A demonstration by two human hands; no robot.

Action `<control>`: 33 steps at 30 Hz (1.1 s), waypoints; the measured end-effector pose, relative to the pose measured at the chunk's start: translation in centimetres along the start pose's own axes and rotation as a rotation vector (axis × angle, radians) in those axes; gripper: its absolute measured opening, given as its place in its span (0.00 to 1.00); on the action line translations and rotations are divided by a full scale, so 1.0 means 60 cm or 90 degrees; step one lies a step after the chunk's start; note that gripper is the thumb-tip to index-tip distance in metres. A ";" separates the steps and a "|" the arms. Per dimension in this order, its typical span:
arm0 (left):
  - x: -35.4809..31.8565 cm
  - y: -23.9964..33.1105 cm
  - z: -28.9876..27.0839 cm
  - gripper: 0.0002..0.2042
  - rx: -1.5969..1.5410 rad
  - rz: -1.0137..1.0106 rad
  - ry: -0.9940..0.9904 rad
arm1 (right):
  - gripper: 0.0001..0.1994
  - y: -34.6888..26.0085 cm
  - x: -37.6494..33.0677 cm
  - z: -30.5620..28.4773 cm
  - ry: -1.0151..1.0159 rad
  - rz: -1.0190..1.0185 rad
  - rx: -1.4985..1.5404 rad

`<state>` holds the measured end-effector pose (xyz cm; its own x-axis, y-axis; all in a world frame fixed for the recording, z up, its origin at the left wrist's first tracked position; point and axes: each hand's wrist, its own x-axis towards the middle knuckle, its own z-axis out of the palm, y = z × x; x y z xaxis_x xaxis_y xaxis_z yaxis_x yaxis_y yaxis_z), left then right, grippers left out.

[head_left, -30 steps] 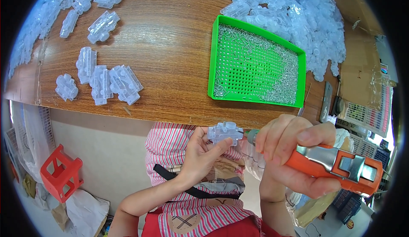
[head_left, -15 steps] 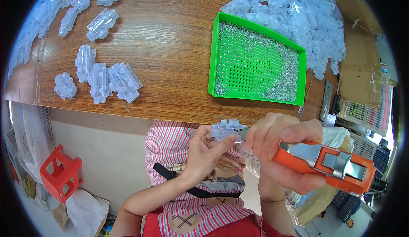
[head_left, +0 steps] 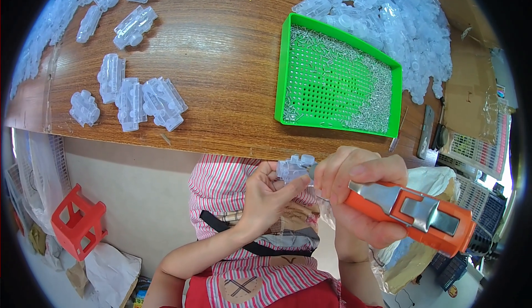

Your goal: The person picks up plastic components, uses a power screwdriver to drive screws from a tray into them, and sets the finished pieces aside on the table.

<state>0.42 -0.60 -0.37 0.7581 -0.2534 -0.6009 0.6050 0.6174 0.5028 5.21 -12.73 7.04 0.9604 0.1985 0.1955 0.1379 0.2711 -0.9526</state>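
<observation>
My left hand [head_left: 270,196] holds a small clear plastic part [head_left: 292,168] just below the table's front edge. My right hand [head_left: 357,194] grips an orange utility knife [head_left: 413,211] with a metal slider, its tip against the right side of that part. On the wooden table [head_left: 221,75] lie a few finished clear plastic parts [head_left: 133,102] at the left. A green perforated tray [head_left: 338,78] holding many tiny clear bits sits to the right of centre.
A large heap of clear plastic parts [head_left: 399,14] runs along the table's far edge and right side. A red plastic stool [head_left: 77,225] stands on the floor at the lower left. A clear plastic bag [head_left: 410,252] hangs under my right hand.
Both hands have shifted slightly left and closer together. The knife tip has come up against the clear part, which my left hand has turned a little.
</observation>
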 end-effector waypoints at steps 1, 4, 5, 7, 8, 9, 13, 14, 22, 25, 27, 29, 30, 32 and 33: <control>0.001 -0.002 -0.001 0.12 0.019 0.009 -0.007 | 0.16 0.003 0.000 -0.001 -0.013 -0.026 -0.010; 0.001 -0.001 -0.010 0.12 0.090 0.017 0.001 | 0.16 0.023 -0.002 0.001 -0.048 -0.079 -0.014; 0.000 0.000 -0.014 0.11 0.143 0.015 0.010 | 0.22 0.031 -0.005 0.011 -0.024 -0.103 -0.056; -0.001 -0.001 -0.004 0.11 0.119 0.022 0.019 | 0.34 0.027 -0.004 0.014 -0.016 -0.136 -0.111; 0.000 -0.002 0.001 0.11 0.098 0.033 0.027 | 0.34 0.027 -0.001 0.010 -0.018 -0.132 -0.112; 0.000 -0.003 0.003 0.11 0.095 0.031 0.029 | 0.34 0.028 0.000 0.006 -0.035 -0.148 -0.102; -0.002 -0.006 0.001 0.10 0.079 0.031 0.034 | 0.33 0.024 0.002 0.013 -0.055 -0.143 -0.113; -0.003 -0.008 -0.001 0.10 0.068 0.033 0.032 | 0.33 0.023 -0.001 0.018 -0.058 -0.144 -0.111; -0.001 -0.017 -0.010 0.13 0.000 0.028 -0.009 | 0.36 0.028 0.001 0.018 0.096 -0.013 0.028; -0.009 0.009 -0.007 0.16 0.045 -0.058 -0.066 | 0.38 -0.006 0.044 -0.001 0.100 -0.058 0.026; -0.025 0.040 0.002 0.18 0.101 -0.084 -0.143 | 0.37 -0.046 0.076 -0.020 0.105 -0.064 -0.043; -0.037 0.074 0.009 0.19 0.133 -0.044 -0.198 | 0.31 -0.063 0.098 -0.022 0.168 -0.096 -0.068; -0.036 0.090 0.017 0.20 0.160 -0.014 -0.256 | 0.28 -0.079 0.110 -0.028 0.178 -0.102 -0.128; -0.023 0.117 0.032 0.21 0.147 0.005 -0.329 | 0.21 -0.084 0.126 -0.053 0.155 -0.091 -0.155; -0.015 0.127 0.043 0.22 0.146 0.008 -0.316 | 0.21 -0.081 0.129 -0.061 0.158 -0.068 -0.180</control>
<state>4.95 2.41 5.62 0.7561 -0.6023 -0.2559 0.5903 0.4589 0.6641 12.87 -15.94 12.33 0.9616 -0.0602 0.2679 0.2685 0.0010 -0.9633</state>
